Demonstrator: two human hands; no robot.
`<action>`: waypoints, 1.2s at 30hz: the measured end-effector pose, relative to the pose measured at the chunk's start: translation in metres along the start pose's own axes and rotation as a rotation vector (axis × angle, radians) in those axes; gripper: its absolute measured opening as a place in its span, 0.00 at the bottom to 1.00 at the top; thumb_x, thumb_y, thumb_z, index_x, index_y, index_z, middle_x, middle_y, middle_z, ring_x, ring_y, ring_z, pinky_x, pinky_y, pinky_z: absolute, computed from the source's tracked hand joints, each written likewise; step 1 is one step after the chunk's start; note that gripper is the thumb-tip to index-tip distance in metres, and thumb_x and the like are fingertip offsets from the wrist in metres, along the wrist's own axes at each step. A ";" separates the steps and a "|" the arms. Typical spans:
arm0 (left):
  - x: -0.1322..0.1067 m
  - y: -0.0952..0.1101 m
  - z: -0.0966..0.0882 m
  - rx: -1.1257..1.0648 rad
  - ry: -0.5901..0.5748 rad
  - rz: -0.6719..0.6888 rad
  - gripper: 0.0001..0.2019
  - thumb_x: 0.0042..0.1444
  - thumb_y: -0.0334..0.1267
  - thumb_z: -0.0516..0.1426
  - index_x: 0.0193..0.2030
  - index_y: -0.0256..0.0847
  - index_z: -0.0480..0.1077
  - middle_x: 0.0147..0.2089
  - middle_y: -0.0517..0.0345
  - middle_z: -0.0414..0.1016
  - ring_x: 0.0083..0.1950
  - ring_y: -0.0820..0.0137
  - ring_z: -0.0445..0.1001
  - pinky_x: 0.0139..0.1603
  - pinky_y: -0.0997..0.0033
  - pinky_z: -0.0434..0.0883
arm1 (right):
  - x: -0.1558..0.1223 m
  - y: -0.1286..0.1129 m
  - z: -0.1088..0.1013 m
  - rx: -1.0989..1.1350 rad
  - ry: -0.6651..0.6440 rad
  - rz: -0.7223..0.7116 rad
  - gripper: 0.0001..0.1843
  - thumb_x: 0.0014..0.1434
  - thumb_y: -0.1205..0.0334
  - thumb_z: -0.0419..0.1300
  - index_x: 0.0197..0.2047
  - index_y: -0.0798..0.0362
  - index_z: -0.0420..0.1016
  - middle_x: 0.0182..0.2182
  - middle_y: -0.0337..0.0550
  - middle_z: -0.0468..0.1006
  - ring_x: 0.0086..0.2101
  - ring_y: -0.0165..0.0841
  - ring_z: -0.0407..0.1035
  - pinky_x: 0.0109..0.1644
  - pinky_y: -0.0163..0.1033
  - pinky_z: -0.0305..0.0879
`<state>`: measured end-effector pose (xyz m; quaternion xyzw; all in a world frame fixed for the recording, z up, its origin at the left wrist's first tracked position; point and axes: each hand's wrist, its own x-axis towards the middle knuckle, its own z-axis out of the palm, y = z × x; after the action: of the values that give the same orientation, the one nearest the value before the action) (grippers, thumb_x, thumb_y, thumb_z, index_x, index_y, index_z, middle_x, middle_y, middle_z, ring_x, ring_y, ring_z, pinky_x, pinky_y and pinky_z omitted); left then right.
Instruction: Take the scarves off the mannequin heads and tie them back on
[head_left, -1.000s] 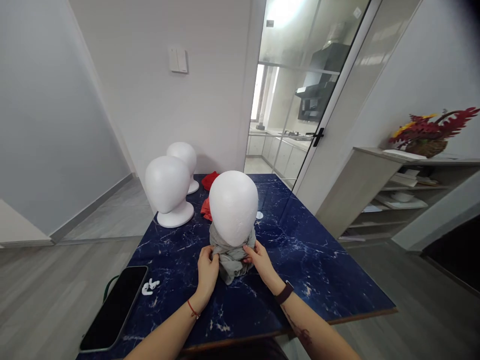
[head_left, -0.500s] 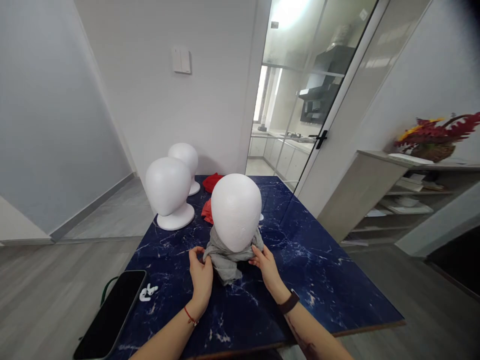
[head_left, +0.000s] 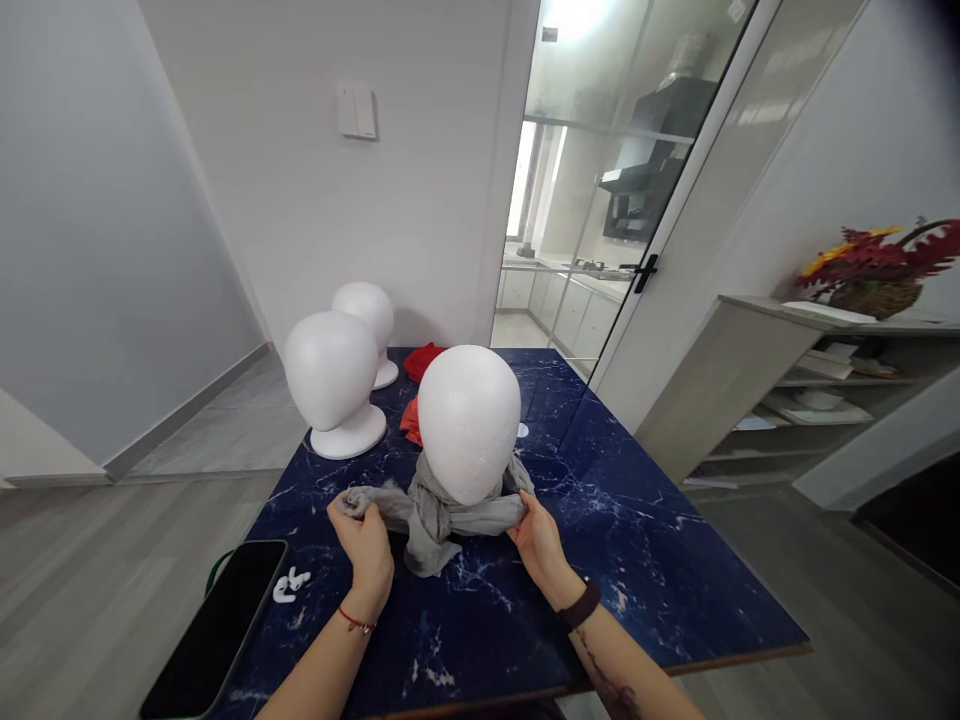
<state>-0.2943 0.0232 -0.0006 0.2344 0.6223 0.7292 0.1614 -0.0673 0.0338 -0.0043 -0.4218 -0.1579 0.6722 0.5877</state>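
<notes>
While one gray scarf [head_left: 427,525] circles the neck of the nearest of three white foam heads [head_left: 469,425], the left hand [head_left: 366,555] grasps its outstretched end and the right hand [head_left: 544,550] pinches a fold opposite. Beyond the right hand, the blue marbled table [head_left: 637,560] stretches to its edge, before a glass door [head_left: 585,220].

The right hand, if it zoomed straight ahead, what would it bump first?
Beyond the bit it holds, the right hand would probably bump more of the grey cloth bunched below the nearest white head; exact depth is hard to tell.
</notes>
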 end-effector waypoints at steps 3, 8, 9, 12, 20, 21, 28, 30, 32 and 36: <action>0.003 0.010 -0.002 -0.155 0.011 -0.004 0.14 0.46 0.30 0.53 0.41 0.43 0.59 0.36 0.64 0.59 0.33 0.75 0.62 0.37 0.72 0.63 | -0.001 -0.004 0.001 0.060 -0.036 0.109 0.06 0.53 0.56 0.59 0.33 0.49 0.73 0.22 0.35 0.76 0.23 0.31 0.69 0.29 0.36 0.66; -0.013 0.022 -0.001 0.170 -0.377 0.253 0.06 0.52 0.39 0.54 0.37 0.43 0.64 0.37 0.59 0.62 0.39 0.68 0.65 0.41 0.67 0.65 | -0.008 -0.016 0.005 0.129 -0.259 0.320 0.14 0.55 0.50 0.58 0.27 0.51 0.71 0.15 0.33 0.69 0.18 0.28 0.64 0.28 0.35 0.65; -0.018 0.021 0.001 0.284 -0.535 0.294 0.06 0.52 0.40 0.55 0.34 0.43 0.66 0.38 0.57 0.63 0.40 0.66 0.65 0.42 0.66 0.66 | -0.010 -0.020 0.006 0.143 -0.289 0.339 0.14 0.55 0.50 0.57 0.29 0.52 0.71 0.16 0.34 0.70 0.19 0.28 0.66 0.30 0.34 0.65; -0.028 0.015 0.003 0.587 -0.841 0.396 0.08 0.45 0.40 0.60 0.32 0.41 0.68 0.43 0.52 0.63 0.46 0.59 0.65 0.48 0.59 0.66 | -0.012 -0.037 0.006 0.170 -0.318 0.292 0.09 0.55 0.56 0.59 0.32 0.53 0.73 0.23 0.36 0.75 0.26 0.28 0.71 0.37 0.34 0.67; 0.028 0.035 -0.010 1.163 -0.933 0.450 0.15 0.49 0.20 0.45 0.36 0.36 0.69 0.40 0.49 0.70 0.42 0.65 0.72 0.45 0.67 0.66 | 0.026 -0.126 -0.007 -0.316 -0.427 0.275 0.07 0.57 0.56 0.56 0.35 0.51 0.68 0.30 0.39 0.76 0.28 0.29 0.70 0.32 0.35 0.68; 0.035 0.039 -0.010 1.212 -0.899 0.487 0.16 0.50 0.19 0.44 0.36 0.35 0.69 0.41 0.47 0.70 0.43 0.64 0.72 0.46 0.67 0.66 | 0.035 -0.141 -0.005 -0.454 -0.413 0.255 0.09 0.57 0.54 0.56 0.35 0.52 0.68 0.29 0.39 0.76 0.23 0.27 0.68 0.27 0.33 0.66; 0.033 0.031 0.019 1.025 -0.880 0.560 0.22 0.48 0.26 0.52 0.52 0.34 0.66 0.57 0.42 0.65 0.56 0.59 0.66 0.56 0.60 0.62 | 0.092 -0.220 0.084 -1.397 -0.199 -0.444 0.10 0.43 0.71 0.65 0.33 0.59 0.74 0.26 0.41 0.75 0.27 0.30 0.66 0.33 0.34 0.62; 0.025 0.022 0.025 0.957 -0.941 0.502 0.27 0.45 0.34 0.57 0.55 0.35 0.64 0.58 0.43 0.64 0.57 0.57 0.64 0.58 0.59 0.61 | 0.099 -0.226 0.130 -1.399 -0.219 -0.541 0.14 0.42 0.75 0.63 0.35 0.59 0.75 0.30 0.43 0.77 0.33 0.32 0.67 0.40 0.35 0.63; 0.019 0.015 0.027 0.951 -0.922 0.442 0.33 0.43 0.42 0.61 0.58 0.35 0.62 0.60 0.43 0.62 0.60 0.54 0.61 0.58 0.57 0.59 | 0.101 -0.224 0.180 -1.376 -0.289 -0.608 0.13 0.44 0.77 0.61 0.36 0.60 0.75 0.33 0.43 0.77 0.36 0.31 0.67 0.45 0.35 0.61; 0.014 0.007 0.023 0.982 -0.847 0.359 0.38 0.41 0.48 0.61 0.60 0.38 0.59 0.64 0.44 0.58 0.64 0.51 0.54 0.59 0.54 0.56 | 0.080 -0.208 0.269 -1.267 -0.587 -0.732 0.11 0.49 0.77 0.57 0.37 0.59 0.74 0.33 0.35 0.76 0.37 0.24 0.65 0.48 0.29 0.58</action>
<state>-0.2929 0.0486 0.0112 0.6462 0.7161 0.2220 0.1426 -0.1294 0.2379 0.2717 -0.4030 -0.7882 0.3020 0.3537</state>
